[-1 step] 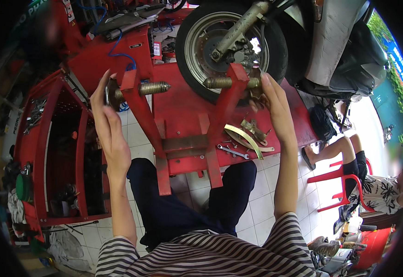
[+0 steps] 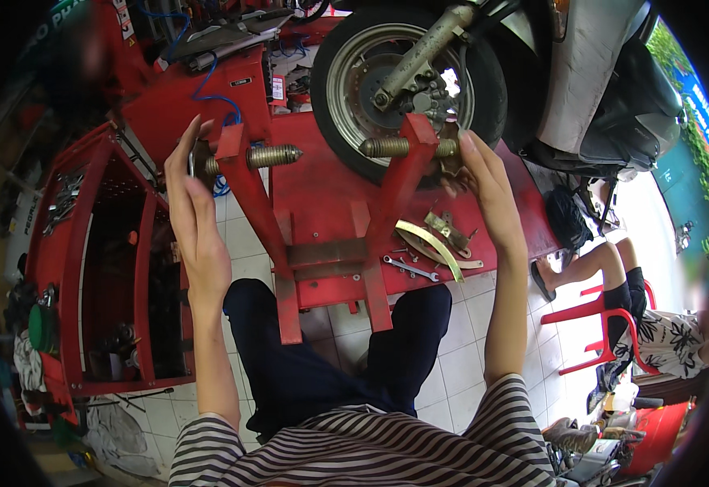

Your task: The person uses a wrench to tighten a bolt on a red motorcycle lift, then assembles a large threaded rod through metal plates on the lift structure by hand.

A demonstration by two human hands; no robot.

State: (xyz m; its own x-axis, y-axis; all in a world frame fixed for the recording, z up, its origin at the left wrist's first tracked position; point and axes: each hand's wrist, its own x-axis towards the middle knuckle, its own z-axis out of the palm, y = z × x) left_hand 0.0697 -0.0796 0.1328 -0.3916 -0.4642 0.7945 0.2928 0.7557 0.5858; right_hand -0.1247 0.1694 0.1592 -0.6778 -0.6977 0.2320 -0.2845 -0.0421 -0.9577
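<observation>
Left hand [image 2: 196,219], nearly flat and unclasped at ten o'clock, has edged inward beside a brass-coloured threaded metal screw [image 2: 273,155]; right hand [image 2: 494,199], half-curled at two, meets a matching screw [image 2: 383,147], grip unclear. Both pierce the central red steel two-post stand [image 2: 250,191], their gap seemingly unaltered.

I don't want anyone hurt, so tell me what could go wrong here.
Skin might get pinched or scraped: the left hand and right hand are bare, close to the outer ends of the threaded bolts. The wrench lies near the edge of the red table, so a bump could knock it off.
</observation>
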